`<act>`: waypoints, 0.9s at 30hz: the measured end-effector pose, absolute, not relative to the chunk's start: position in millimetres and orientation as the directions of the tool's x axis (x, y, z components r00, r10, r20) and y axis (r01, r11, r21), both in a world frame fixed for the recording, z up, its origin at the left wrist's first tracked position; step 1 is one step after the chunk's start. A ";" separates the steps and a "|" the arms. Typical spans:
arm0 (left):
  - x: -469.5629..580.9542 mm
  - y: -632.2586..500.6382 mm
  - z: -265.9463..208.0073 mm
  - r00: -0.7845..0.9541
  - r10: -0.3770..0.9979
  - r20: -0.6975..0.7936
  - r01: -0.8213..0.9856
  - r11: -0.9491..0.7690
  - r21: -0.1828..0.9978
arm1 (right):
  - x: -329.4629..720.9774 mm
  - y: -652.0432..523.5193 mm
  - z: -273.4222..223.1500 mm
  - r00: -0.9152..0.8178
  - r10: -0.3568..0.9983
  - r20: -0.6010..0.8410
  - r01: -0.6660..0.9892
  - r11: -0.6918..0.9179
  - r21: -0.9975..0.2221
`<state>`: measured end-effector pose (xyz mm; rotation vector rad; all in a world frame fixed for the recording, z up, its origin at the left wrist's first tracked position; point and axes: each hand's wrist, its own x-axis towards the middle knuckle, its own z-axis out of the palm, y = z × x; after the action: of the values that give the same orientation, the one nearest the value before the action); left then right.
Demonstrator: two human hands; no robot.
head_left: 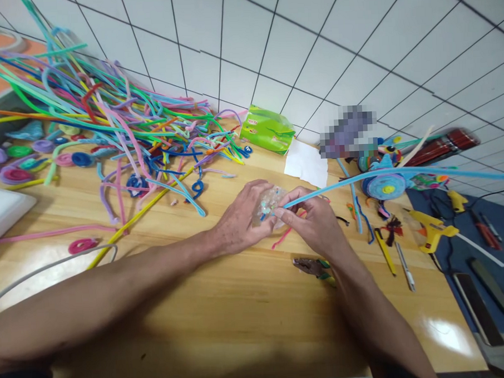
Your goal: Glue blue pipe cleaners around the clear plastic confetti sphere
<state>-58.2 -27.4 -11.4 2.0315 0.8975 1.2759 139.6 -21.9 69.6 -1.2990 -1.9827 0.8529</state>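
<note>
Near the middle of the table, my left hand (pixel 247 217) is wrapped round a small clear plastic container (pixel 270 202) with colourful bits showing in it. My right hand (pixel 309 211) pinches one end of a long light blue pipe cleaner (pixel 360 177) right beside the container. From my fingers the pipe cleaner arcs out to the right edge of the view. Whether its tip touches the container I cannot tell. A pink piece of pipe cleaner (pixel 281 240) lies under my hands. Pliers (pixel 311 266) rest just below my right wrist.
A big tangle of pipe cleaners (pixel 149 132) fills the back left. Behind my hands stand a green packet (pixel 267 130) and white paper (pixel 306 163). At the right lie a yellow glue gun (pixel 433 229), a yellow cutter (pixel 384 252) and a blue coiled craft piece (pixel 384 186).
</note>
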 end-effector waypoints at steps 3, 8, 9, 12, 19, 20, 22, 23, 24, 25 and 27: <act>-58.3 -28.2 -11.9 0.327 0.793 0.514 0.233 -0.595 0.770 | 141.8 -20.8 67.8 -0.337 0.932 0.130 0.496 0.294 -0.817; -59.7 -29.0 -11.0 0.361 0.776 0.517 0.205 -0.606 0.768 | 143.8 -18.9 62.3 -0.305 0.939 0.159 0.426 0.284 -0.859; -59.8 -29.3 -10.7 0.366 0.773 0.518 0.202 -0.610 0.766 | 143.7 -19.0 61.6 -0.301 0.940 0.158 0.425 0.281 -0.861; -59.2 -30.2 -11.0 0.372 0.762 0.529 0.199 -0.623 0.757 | 142.9 -19.6 60.6 -0.286 0.946 0.152 0.429 0.268 -0.862; -57.4 -32.2 -14.0 0.354 0.774 0.524 0.206 -0.611 0.764 | 142.0 -19.7 60.3 -0.251 0.961 0.118 0.439 0.221 -0.871; -57.6 -32.5 -14.1 0.357 0.776 0.520 0.209 -0.609 0.765 | 142.1 -19.8 60.3 -0.251 0.961 0.113 0.436 0.216 -0.874; -58.1 -32.9 -14.2 0.365 0.777 0.513 0.217 -0.606 0.765 | 142.2 -20.2 60.8 -0.253 0.961 0.109 0.441 0.215 -0.872; -58.3 -33.1 -14.2 0.369 0.777 0.510 0.220 -0.606 0.764 | 142.3 -20.4 61.3 -0.253 0.961 0.113 0.448 0.220 -0.867; -58.5 -33.2 -14.3 0.372 0.775 0.510 0.221 -0.608 0.762 | 142.2 -20.5 61.9 -0.254 0.960 0.117 0.454 0.225 -0.862; -58.7 -33.3 -14.5 0.374 0.773 0.513 0.219 -0.611 0.761 | 142.1 -20.6 62.6 -0.255 0.959 0.120 0.457 0.229 -0.859; -58.8 -33.4 -15.0 0.374 0.769 0.518 0.210 -0.614 0.760 | 141.7 -20.5 64.1 -0.260 0.958 0.122 0.451 0.233 -0.862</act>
<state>-58.8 -33.4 -15.0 2.0443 0.8410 1.2202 141.7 -20.5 64.1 -1.2972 -1.8282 0.9493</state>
